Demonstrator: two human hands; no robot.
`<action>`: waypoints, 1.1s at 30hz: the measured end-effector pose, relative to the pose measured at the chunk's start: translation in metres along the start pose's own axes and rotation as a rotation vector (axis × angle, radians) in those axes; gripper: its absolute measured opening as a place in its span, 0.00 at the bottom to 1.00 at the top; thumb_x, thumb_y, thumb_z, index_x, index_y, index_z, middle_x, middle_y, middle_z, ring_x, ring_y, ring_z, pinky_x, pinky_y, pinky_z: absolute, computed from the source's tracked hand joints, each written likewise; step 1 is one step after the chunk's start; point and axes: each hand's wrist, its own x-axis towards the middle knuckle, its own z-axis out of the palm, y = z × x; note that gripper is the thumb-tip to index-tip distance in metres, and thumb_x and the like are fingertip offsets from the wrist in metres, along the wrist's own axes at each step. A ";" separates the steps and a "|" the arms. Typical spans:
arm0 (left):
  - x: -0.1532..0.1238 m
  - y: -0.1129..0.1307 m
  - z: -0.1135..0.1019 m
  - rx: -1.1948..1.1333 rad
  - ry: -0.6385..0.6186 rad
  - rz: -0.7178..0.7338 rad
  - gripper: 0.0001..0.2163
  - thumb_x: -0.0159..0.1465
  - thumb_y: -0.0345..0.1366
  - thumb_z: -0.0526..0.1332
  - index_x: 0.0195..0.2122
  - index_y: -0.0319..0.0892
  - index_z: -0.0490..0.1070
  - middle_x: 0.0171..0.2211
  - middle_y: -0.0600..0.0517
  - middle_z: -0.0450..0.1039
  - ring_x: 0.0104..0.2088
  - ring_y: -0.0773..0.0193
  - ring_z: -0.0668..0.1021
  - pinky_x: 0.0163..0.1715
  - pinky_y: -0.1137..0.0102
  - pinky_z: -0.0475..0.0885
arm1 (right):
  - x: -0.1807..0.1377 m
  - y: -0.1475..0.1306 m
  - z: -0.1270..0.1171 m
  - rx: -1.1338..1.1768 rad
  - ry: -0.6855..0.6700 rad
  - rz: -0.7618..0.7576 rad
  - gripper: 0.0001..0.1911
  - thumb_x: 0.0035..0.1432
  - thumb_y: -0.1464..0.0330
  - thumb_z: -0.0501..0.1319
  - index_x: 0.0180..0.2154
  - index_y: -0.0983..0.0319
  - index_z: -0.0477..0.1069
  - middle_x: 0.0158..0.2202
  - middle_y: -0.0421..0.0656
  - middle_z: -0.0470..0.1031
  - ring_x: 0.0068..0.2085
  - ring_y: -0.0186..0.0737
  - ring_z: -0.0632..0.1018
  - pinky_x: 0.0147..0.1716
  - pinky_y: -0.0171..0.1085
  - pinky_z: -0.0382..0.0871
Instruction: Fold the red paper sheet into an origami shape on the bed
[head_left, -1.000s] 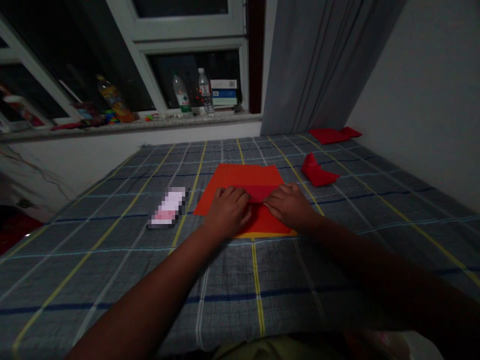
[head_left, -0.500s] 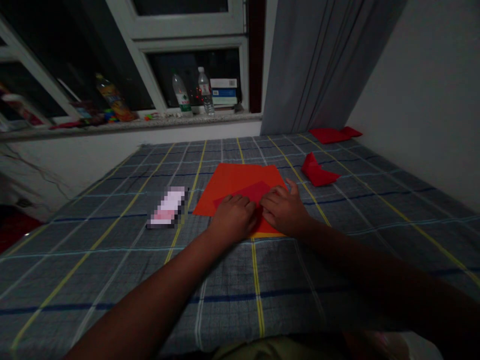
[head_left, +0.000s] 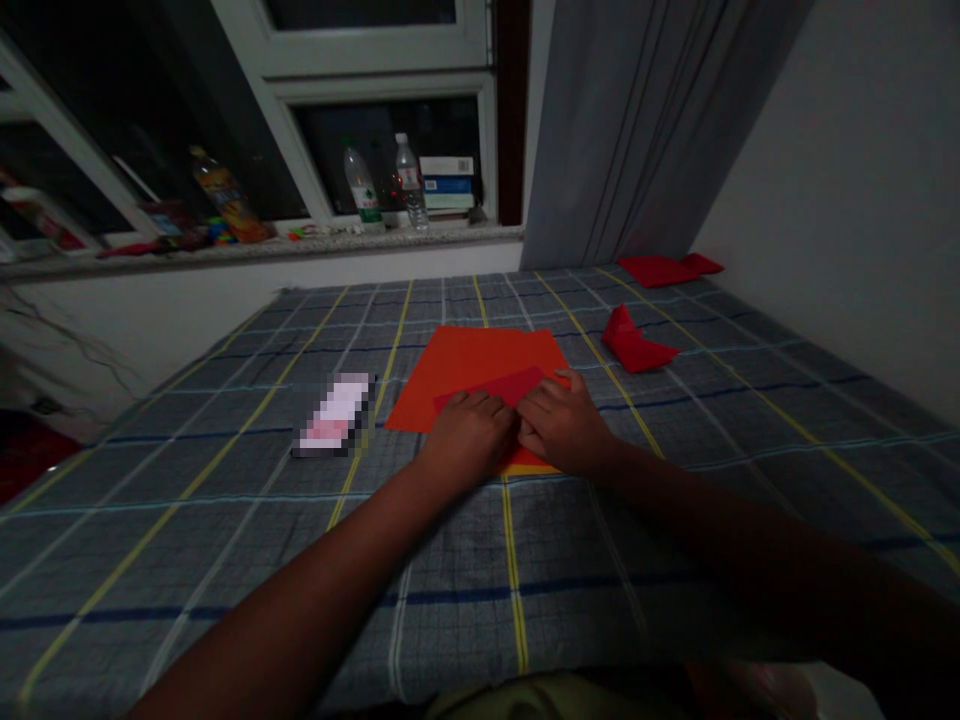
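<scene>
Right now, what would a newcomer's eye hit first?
The bright orange sheet mid-cloth, with a smaller red paper on it, partly covered by the left hand and right hand. Then the folded red shape beyond the right hand, and a pixelated, phone-like slab off left.

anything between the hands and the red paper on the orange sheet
Nothing visible: the left hand and right hand both touch the red paper, which lies over the orange sheet. The folded red piece lies off to the right.
</scene>
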 end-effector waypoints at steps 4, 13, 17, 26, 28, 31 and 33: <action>-0.001 -0.006 -0.002 -0.007 0.015 0.047 0.05 0.67 0.33 0.58 0.38 0.40 0.74 0.34 0.48 0.76 0.38 0.55 0.75 0.36 0.62 0.65 | 0.001 0.004 -0.002 0.008 0.012 0.034 0.07 0.60 0.70 0.56 0.33 0.60 0.72 0.31 0.43 0.77 0.39 0.45 0.70 0.54 0.50 0.50; -0.011 -0.033 -0.010 -0.014 0.021 -0.006 0.08 0.69 0.33 0.56 0.38 0.40 0.74 0.35 0.47 0.76 0.39 0.56 0.74 0.39 0.63 0.66 | -0.005 0.038 0.002 -0.041 0.010 0.137 0.05 0.59 0.71 0.56 0.32 0.60 0.70 0.31 0.43 0.76 0.38 0.44 0.73 0.53 0.47 0.52; -0.013 -0.047 -0.010 -0.013 0.004 -0.023 0.10 0.70 0.34 0.54 0.39 0.39 0.75 0.35 0.46 0.77 0.39 0.57 0.74 0.40 0.63 0.67 | -0.008 0.057 0.008 -0.053 0.020 0.177 0.05 0.58 0.71 0.56 0.32 0.61 0.69 0.31 0.44 0.75 0.38 0.44 0.73 0.50 0.44 0.55; -0.009 -0.038 -0.004 0.005 -0.021 0.013 0.07 0.68 0.34 0.58 0.39 0.40 0.76 0.36 0.46 0.77 0.38 0.56 0.75 0.37 0.63 0.66 | -0.003 0.023 -0.006 -0.004 0.026 0.090 0.10 0.59 0.69 0.57 0.42 0.62 0.73 0.42 0.48 0.76 0.46 0.49 0.69 0.49 0.47 0.53; -0.008 -0.032 -0.004 -0.013 -0.011 0.034 0.07 0.68 0.35 0.59 0.38 0.41 0.76 0.35 0.47 0.77 0.38 0.57 0.75 0.37 0.63 0.66 | -0.001 0.013 -0.006 0.015 0.001 0.043 0.08 0.61 0.69 0.57 0.41 0.62 0.73 0.41 0.46 0.76 0.45 0.48 0.69 0.49 0.47 0.52; -0.007 -0.025 -0.002 -0.028 0.000 0.063 0.07 0.68 0.35 0.58 0.37 0.40 0.76 0.34 0.47 0.77 0.38 0.57 0.75 0.37 0.64 0.66 | 0.000 0.008 -0.003 0.016 -0.027 0.014 0.07 0.62 0.70 0.56 0.37 0.61 0.72 0.37 0.44 0.76 0.43 0.46 0.68 0.48 0.48 0.51; -0.006 -0.023 0.000 -0.027 0.004 0.077 0.07 0.68 0.35 0.59 0.37 0.40 0.75 0.34 0.47 0.76 0.38 0.57 0.75 0.38 0.63 0.67 | -0.001 0.009 0.000 0.009 -0.035 0.014 0.07 0.62 0.70 0.56 0.35 0.61 0.72 0.35 0.44 0.76 0.42 0.46 0.68 0.47 0.47 0.51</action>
